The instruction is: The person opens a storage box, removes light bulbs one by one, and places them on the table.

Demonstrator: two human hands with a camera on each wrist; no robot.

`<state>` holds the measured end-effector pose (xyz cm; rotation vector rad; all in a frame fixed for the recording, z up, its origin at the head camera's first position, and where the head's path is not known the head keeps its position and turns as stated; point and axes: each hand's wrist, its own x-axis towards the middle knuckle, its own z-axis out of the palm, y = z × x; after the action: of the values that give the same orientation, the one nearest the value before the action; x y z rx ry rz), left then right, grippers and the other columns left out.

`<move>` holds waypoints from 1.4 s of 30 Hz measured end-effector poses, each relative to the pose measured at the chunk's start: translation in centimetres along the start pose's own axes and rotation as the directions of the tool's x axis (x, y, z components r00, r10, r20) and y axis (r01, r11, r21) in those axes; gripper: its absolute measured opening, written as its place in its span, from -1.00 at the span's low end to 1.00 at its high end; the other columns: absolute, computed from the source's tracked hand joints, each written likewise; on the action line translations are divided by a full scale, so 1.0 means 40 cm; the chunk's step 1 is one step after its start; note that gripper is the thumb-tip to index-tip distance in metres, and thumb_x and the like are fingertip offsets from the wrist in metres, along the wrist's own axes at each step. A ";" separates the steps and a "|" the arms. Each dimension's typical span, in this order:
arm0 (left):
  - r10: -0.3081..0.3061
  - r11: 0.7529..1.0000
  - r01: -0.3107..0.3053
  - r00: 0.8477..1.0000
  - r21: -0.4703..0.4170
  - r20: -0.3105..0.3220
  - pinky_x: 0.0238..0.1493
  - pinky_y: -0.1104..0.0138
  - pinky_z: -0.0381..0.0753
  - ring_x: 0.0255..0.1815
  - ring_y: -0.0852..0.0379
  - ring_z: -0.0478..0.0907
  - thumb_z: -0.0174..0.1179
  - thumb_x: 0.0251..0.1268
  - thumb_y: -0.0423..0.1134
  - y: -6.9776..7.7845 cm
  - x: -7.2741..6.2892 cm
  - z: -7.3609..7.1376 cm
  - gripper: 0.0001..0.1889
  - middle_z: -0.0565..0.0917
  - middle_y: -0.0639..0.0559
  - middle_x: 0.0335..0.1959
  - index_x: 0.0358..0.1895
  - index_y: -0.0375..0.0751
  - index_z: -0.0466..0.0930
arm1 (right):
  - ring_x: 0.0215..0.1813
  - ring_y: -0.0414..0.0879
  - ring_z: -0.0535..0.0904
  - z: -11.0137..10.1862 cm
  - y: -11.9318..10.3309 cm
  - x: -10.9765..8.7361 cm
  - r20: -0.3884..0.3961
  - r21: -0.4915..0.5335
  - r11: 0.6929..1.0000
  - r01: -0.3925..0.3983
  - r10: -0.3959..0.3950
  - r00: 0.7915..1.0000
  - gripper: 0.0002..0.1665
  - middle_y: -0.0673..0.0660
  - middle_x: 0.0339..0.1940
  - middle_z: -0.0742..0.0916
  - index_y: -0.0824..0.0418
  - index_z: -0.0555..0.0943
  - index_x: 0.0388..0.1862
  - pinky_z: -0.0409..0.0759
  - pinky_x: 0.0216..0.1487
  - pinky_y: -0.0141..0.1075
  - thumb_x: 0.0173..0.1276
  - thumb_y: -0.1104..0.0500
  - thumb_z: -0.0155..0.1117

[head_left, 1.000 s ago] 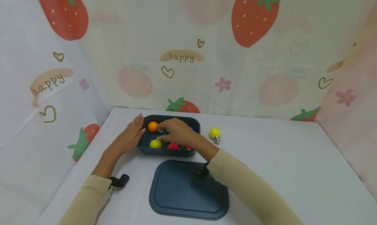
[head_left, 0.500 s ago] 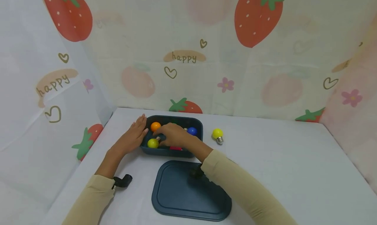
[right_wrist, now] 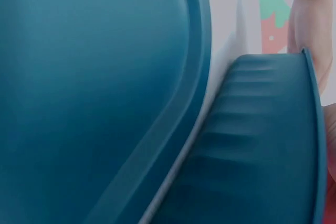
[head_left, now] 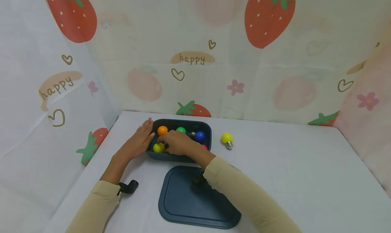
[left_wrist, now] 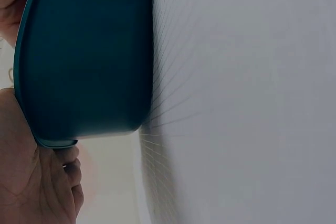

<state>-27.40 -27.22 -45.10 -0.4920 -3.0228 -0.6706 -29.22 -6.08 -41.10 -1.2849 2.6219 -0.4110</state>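
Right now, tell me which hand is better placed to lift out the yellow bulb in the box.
Probably the right hand: its fingers reach into the box, right beside that yellow bulb. The left hand is outside, straight fingers against the box's left end.

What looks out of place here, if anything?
One yellow light bulb lies on the white tabletop, right of the dark blue box, while the other visible bulbs sit inside it. I see nothing spilled or broken.
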 end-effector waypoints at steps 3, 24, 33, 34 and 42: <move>-0.005 1.000 0.005 1.000 -0.005 0.004 0.58 -0.12 -0.23 0.66 -0.23 -0.26 -0.34 0.73 -0.05 0.001 0.002 0.003 -0.34 -0.20 -0.29 0.66 0.60 -0.45 -0.20 | 0.08 -0.14 0.68 0.007 0.005 0.002 -0.009 -0.028 1.000 -0.009 0.008 1.000 -0.60 -0.02 0.10 0.77 0.10 0.68 0.19 0.60 0.19 -0.30 0.39 0.14 0.43; -0.013 1.000 0.013 1.000 0.012 0.004 0.58 -0.14 -0.20 0.66 -0.25 -0.24 -0.28 0.73 -0.10 0.008 0.010 0.003 -0.35 -0.18 -0.31 0.66 0.60 -0.47 -0.18 | -0.23 -0.15 0.58 0.026 0.024 0.015 -0.027 -0.038 0.999 -0.010 0.009 1.000 -0.65 -0.01 -0.14 0.76 0.12 0.71 0.18 0.59 -0.08 -0.42 0.43 0.19 0.38; -0.007 1.000 0.007 1.000 0.023 0.001 0.58 -0.14 -0.20 0.66 -0.25 -0.24 -0.29 0.72 -0.10 0.002 0.012 0.003 -0.35 -0.18 -0.31 0.66 0.60 -0.46 -0.19 | -0.05 -0.19 0.68 0.031 0.030 0.010 -0.079 -0.037 0.999 -0.024 0.021 0.997 -0.65 -0.03 0.01 0.80 0.10 0.74 0.14 0.60 0.15 -0.34 0.41 0.08 0.41; -0.007 1.000 0.007 1.000 0.026 0.001 0.58 -0.14 -0.20 0.66 -0.25 -0.24 -0.30 0.73 -0.09 0.001 0.012 0.003 -0.34 -0.18 -0.31 0.66 0.60 -0.46 -0.19 | -0.03 -0.19 0.68 0.031 0.032 0.008 -0.093 -0.041 0.999 -0.022 0.019 0.995 -0.64 -0.04 0.02 0.80 0.10 0.74 0.14 0.60 0.16 -0.34 0.40 0.07 0.42; 0.008 1.000 -0.008 1.000 0.006 -0.003 0.57 -0.14 -0.22 0.66 -0.25 -0.26 -0.35 0.73 -0.04 -0.006 0.003 0.003 -0.33 -0.20 -0.32 0.65 0.60 -0.47 -0.20 | 0.04 -0.18 0.69 0.031 0.046 -0.013 -0.181 -0.068 0.998 -0.011 -0.001 0.983 -0.60 -0.06 0.06 0.78 0.09 0.72 0.18 0.61 0.15 -0.31 0.38 0.06 0.44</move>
<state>-27.56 -27.34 -45.29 -0.5021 -3.0172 -0.6606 -29.92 -4.80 -42.85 -1.3194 2.8124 -0.4606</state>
